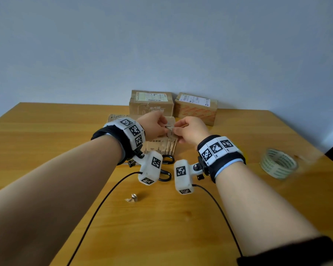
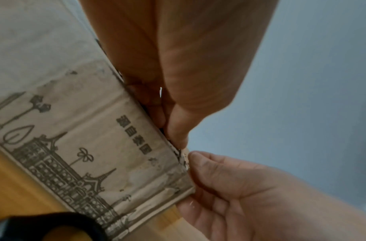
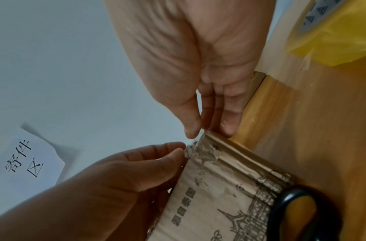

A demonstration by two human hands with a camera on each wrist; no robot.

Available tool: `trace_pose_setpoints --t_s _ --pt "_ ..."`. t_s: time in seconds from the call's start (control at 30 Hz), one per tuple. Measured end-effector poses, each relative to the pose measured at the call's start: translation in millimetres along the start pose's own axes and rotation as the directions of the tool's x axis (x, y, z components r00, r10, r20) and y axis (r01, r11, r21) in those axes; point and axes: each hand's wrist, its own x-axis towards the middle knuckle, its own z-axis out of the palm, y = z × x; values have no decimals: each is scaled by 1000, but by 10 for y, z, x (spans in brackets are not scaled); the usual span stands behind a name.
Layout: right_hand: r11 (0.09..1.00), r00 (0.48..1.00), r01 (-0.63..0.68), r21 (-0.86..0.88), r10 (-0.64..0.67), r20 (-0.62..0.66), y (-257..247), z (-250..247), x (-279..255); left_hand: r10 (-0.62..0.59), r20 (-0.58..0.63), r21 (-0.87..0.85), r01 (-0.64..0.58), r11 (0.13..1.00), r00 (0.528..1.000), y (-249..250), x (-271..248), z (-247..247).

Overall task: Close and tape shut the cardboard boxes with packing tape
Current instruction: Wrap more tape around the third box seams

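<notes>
Hands meet over the flattened brown cardboard box (image 1: 161, 144) printed with a grey drawing of towers and palm trees, which lies on the yellow wooden counter (image 1: 181, 217). We see our left hand (image 1: 154, 124) and our right hand (image 1: 190, 131) close together, almost touching, above the upper edge of this box. The grip of the left hand is pressed together: thumb and forefinger pinch the torn corner of the box, where old wrinkled tape (image 3: 200, 151) sticks to the cardboard. The grip of the right hand is also pressed together, thumb against fingers (image 3: 229, 120), and it pinches the same edge just beside the left fingertips. In the right wrist view the box edge runs away from the two grips toward the black scissors (image 3: 289, 210), whose handle loop rests against the printed face.

Behind both grips, two closed brown cardboard boxes with white shipping labels stand side by side against the pale wall: one plain box (image 1: 151, 102) behind the left hand and one box with red stripes (image 1: 196, 110) behind the right hand. To the right of the right grip, well apart from it, lies a roll of clear packing tape (image 1: 279, 163). Nearer to us than the grips, a small crumpled scrap of tape (image 1: 132, 198) sits on the counter. Black cables (image 1: 96, 210) run from the wrist cameras.
</notes>
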Motion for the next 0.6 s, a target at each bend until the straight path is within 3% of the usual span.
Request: trace_pose_setpoints --t_s 0.6 --pt "1000 1000 10 19 -10 23 18 37 77 -181 39 -149 185 971 983 97 75 -4"
